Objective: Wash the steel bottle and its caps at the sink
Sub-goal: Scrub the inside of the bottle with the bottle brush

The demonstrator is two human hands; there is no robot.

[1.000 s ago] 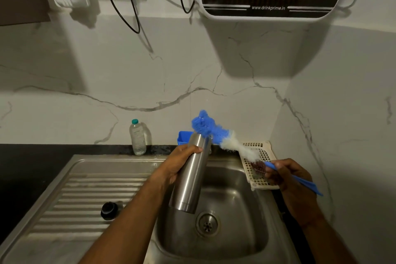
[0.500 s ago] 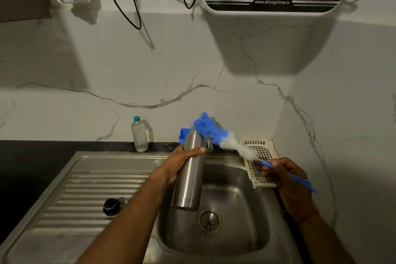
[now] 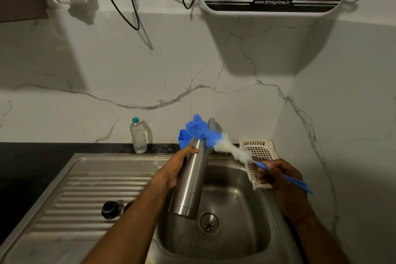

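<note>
Lying on the drainboard (image 3: 64, 188), a black cap (image 3: 110, 209) sits left of the sink (image 3: 246, 210) basin. Over the basin, the left hand (image 3: 173, 171) grips the tilted steel bottle (image 3: 190, 180); the right hand (image 3: 278, 178) holds a brush (image 3: 227, 147) by its handle, bristles at the bottle's mouth.

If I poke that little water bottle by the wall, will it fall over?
Probably. The plastic bottle stands tall and narrow, so a poke near its teal cap may tip it. Its clear plastic suggests it's light, and being round, it might roll.
</note>
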